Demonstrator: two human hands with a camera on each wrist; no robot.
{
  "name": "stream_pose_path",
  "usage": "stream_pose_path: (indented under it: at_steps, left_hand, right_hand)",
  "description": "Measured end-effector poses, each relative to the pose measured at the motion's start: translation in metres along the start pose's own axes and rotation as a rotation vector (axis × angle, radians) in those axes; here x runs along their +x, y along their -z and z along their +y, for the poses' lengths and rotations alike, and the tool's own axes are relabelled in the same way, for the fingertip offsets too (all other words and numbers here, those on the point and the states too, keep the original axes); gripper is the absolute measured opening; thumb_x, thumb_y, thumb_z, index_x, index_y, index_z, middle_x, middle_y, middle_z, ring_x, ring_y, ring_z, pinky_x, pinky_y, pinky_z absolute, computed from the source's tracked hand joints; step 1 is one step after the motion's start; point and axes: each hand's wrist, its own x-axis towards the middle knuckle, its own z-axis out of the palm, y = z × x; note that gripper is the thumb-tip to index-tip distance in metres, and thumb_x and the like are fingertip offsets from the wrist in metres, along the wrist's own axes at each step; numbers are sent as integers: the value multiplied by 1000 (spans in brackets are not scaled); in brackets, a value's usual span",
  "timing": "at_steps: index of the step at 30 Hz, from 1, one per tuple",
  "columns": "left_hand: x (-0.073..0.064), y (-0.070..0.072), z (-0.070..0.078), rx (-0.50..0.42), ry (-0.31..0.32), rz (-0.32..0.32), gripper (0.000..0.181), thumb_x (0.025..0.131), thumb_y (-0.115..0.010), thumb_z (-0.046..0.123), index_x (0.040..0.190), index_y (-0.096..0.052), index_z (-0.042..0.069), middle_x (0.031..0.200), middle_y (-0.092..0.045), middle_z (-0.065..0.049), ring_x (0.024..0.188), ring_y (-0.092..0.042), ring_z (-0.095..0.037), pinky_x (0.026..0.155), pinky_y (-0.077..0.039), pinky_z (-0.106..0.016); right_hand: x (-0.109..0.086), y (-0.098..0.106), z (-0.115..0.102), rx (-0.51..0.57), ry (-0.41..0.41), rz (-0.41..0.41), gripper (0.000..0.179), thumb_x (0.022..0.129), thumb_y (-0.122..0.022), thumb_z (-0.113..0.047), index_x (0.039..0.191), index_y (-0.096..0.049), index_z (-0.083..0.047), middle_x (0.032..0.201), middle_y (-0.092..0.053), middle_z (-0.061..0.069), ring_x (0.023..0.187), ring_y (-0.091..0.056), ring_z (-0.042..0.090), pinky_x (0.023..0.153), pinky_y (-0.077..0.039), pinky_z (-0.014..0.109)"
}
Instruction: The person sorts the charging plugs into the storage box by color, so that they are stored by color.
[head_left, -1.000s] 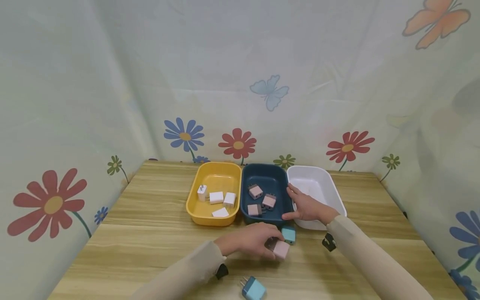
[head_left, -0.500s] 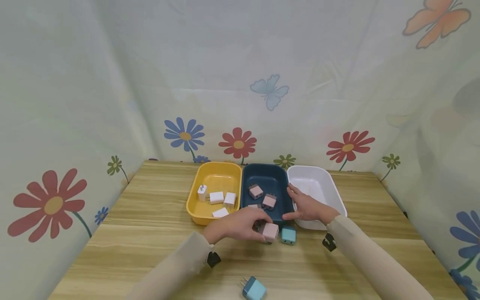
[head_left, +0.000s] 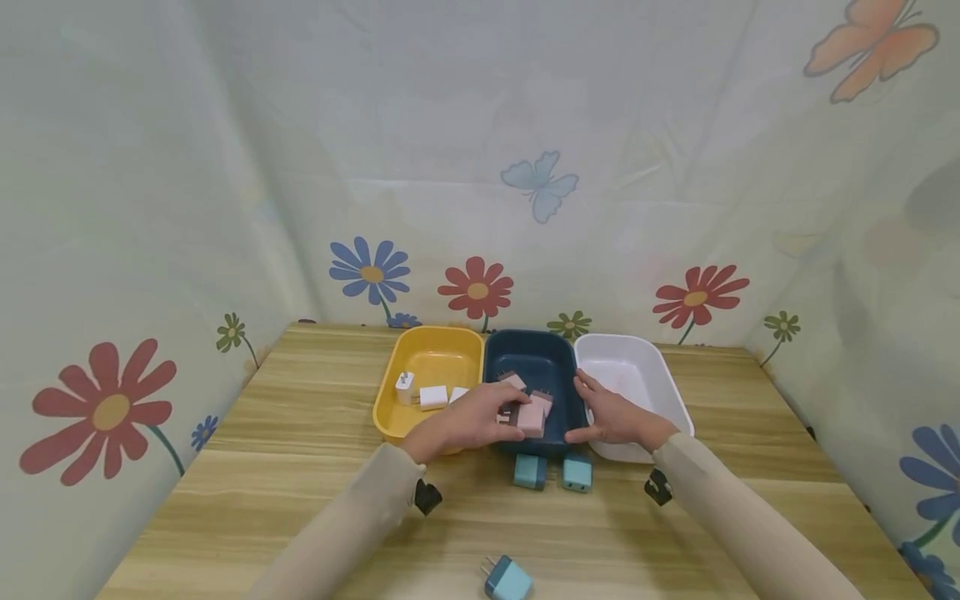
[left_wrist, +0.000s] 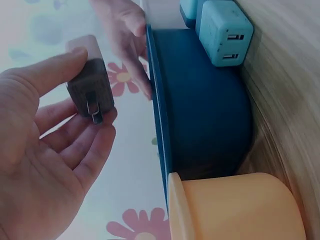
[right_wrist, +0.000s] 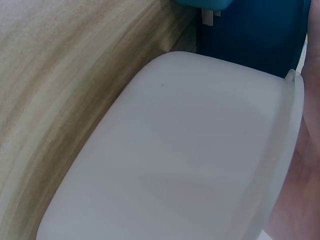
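Note:
My left hand (head_left: 468,418) pinches a pink charger plug (head_left: 532,419) over the front part of the navy bin (head_left: 528,346). In the left wrist view, the thumb and fingers grip the charger plug (left_wrist: 90,80) with its dark face and metal prongs showing, beside and above the bin's rim. Several pink charger plugs lie inside the navy bin, partly covered by this hand. My right hand (head_left: 618,415) rests over the rims where the navy bin and the white bin (head_left: 630,354) meet, thumb and fingers spread, holding nothing.
A yellow bin (head_left: 431,340) with several white charger plugs (head_left: 432,397) stands left of the navy one. Two teal charger plugs, one with a darker end (head_left: 529,472) and one showing ports (head_left: 577,473), lie before the bins. Another teal plug (head_left: 508,579) lies near the front.
My left hand has carried the pink charger plug up and left from the tabletop to over the navy bin, uncovering a teal plug in front. My right hand stays in place.

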Motion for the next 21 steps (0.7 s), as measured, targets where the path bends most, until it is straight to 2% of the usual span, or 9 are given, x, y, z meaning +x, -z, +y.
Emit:
stream_pose_path:
  at_steps: [4,6,13,21]
  left_hand:
    - [4,-3,-4,5,15,29,48,87,-69,34,129,-56,14,129,-54,2,117,-47,-16,99,-41,-30]
    - [6,-6,-5,16,21,37,49,87,-68,34,129,-55,14,127,-54,2,110,-49,-14,95,-44,-28]
    - [14,-15,-10,49,42,48,47,88,-67,36,129,-55,15,121,-55,3,104,-50,-11,93,-45,-26]
    - [20,-19,-12,53,52,51,47,88,-67,36,128,-55,14,116,-54,4,98,-51,-11,87,-46,-23]
  right_hand:
    - [0,0,0,11,-9,-7,107,78,-71,-54,148,-16,6,155,-6,21,138,-22,37,108,-25,51]
    - [0,0,1,12,-6,-6,107,78,-71,-54,148,-16,6,155,-7,21,138,-23,38,108,-25,52]
    - [1,-1,3,8,-4,0,108,77,-70,-55,148,-16,6,155,-7,21,138,-23,38,107,-26,53]
    - [1,-1,3,2,1,5,107,78,-71,-54,148,-17,6,155,-8,21,137,-24,38,107,-26,53]
